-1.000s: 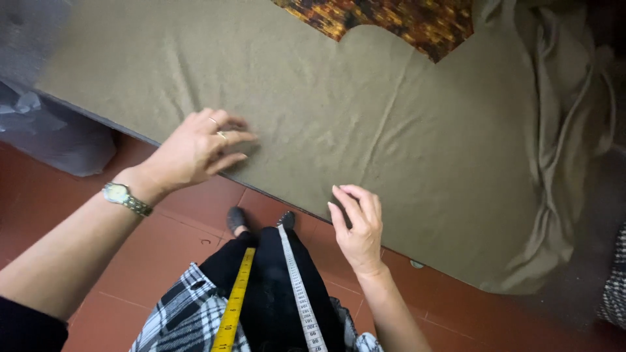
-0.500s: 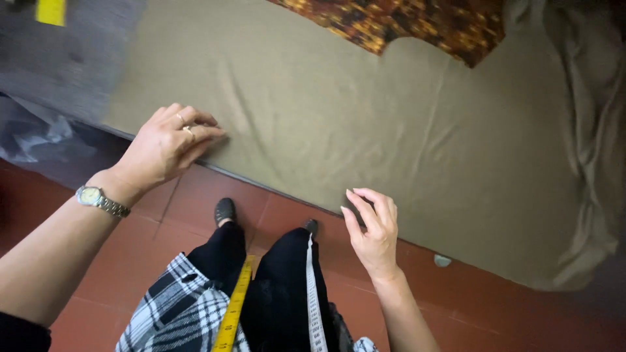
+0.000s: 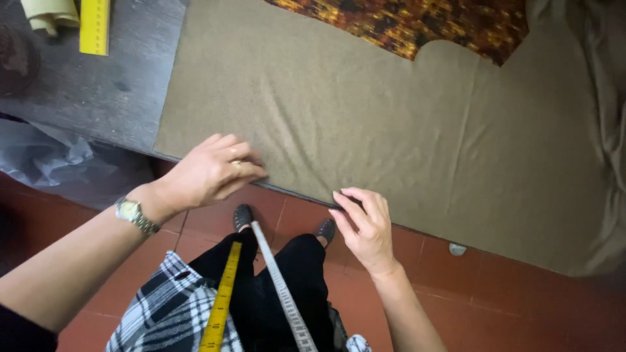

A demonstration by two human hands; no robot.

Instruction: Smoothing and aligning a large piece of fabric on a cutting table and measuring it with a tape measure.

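Olive fabric point(image 3: 365, 124) lies flat on the table point(image 3: 111, 98); we see left hand point(image 3: 212, 171) pressing its edge, right hand point(image 3: 366, 225) pinching it.

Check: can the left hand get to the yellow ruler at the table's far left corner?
Probably yes. The left hand rests on the olive cloth's near edge, and only bare grey table lies between it and the ruler; nothing blocks the way.

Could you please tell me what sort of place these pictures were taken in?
Probably a tailoring or sewing workshop. Olive fabric lies spread over a worn worktable, a patterned cut piece rests on it, and a measuring tape hangs from the person's neck.
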